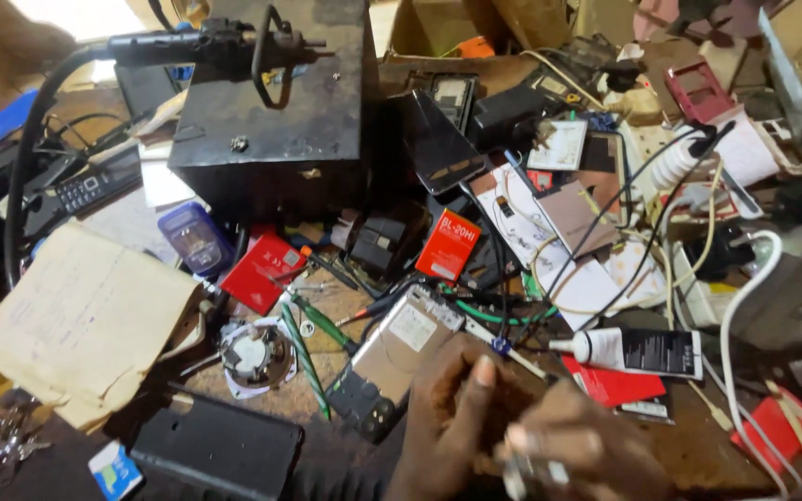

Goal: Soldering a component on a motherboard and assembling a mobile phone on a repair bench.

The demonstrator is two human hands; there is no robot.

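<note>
Left hand (452,417): rested at the lower edge of an opened phone (392,357), thumb raised; fingers loosely curled against the phone's corner, steadying it rather than clamping it.
Right hand (559,455): low in the frame, blurred; fingers pinched around a small shiny metal piece (526,478). What the piece was, could not tell.
Opened phone: lay back-up on the surface (327,394), silver inner plate and white label showing, dark camera end toward the wearer, just left of the left hand.
Near the phone: green-handled tweezers (303,357) and a green screwdriver (327,325) to its left; a round white part (254,357) further left; a white-and-black glue tube (638,353) to its right, well apart from both hands.
Further back: orange-red phone battery (447,243), red flat pack (264,269), large black metal box (276,111) with a hose-fed tool lying on top.
Left side: stack of brown paper (81,320); black flat case (220,450) below it.
Clutter: white and black cables crossed the right half of the surface.
Judgement, technique: the small piece looked easy to drop among the loose parts, so a firm pinch and a short, low carry to the phone seemed wise.
Judgement, support: left hand should press the phone flat so it cannot slide.
Judgement, risk: cables close to the right wrist could snag.
</note>
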